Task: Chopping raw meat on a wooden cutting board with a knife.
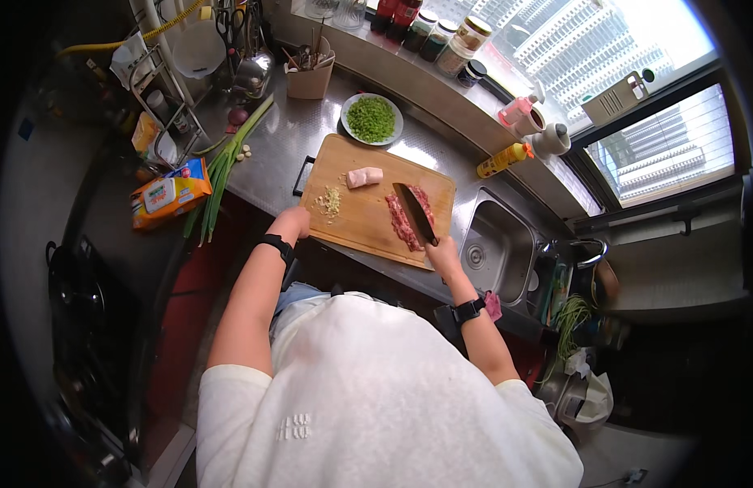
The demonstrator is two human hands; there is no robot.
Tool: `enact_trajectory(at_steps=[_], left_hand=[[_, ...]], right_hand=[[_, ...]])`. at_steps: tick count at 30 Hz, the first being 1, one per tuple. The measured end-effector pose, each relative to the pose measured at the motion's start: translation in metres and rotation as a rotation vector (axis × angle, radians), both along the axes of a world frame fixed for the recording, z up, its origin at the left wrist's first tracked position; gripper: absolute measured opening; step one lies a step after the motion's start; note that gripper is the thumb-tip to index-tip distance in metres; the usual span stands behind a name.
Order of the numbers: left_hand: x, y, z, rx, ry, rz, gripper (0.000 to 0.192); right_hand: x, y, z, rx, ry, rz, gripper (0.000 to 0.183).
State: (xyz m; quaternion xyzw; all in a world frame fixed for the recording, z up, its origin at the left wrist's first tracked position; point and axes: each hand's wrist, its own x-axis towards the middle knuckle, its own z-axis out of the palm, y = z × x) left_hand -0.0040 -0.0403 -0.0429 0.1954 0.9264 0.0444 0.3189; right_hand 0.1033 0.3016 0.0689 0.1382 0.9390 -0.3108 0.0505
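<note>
My right hand (443, 255) grips the handle of a kitchen knife (418, 213). Its broad dark blade lies over a flattened strip of chopped raw meat (399, 222) on the right part of a wooden cutting board (358, 219). At the board's near left corner is my left hand (295, 222), fingers curled and partly hidden, so I cannot tell whether it grips the edge. A pale pink chunk of raw meat or fat (364, 177) sits toward the back of the board. Nearer my left hand lies a small heap of minced garlic or ginger (329, 202).
Behind the board stands a plate of chopped greens (371, 119). A steel sink (497, 247) borders it on the right, with a yellow bottle (504, 160) behind. Leeks or scallions (230, 158), garlic cloves (243, 152) and an orange wipes pack (172, 194) lie left; a stove (77, 299) is farther left.
</note>
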Motion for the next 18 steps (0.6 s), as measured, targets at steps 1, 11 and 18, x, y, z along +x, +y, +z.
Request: enact_trajectory(at_steps=[1,11,18], left_hand=[[-0.001,-0.007,-0.003,-0.005,-0.019,-0.01,0.025],[0.0,-0.001,0.0,-0.011,-0.04,-0.006,0.027],[-0.001,0.001,0.013,-0.004,-0.062,0.064,0.026]], right_hand=[[-0.004,-0.012,0.023,-0.035,-0.025,-0.009,0.027],[0.008,-0.007,-0.019,0.048,-0.099,0.019,0.029],[-0.015,-0.007,0.015,-0.003,0.011,-0.053,0.029]])
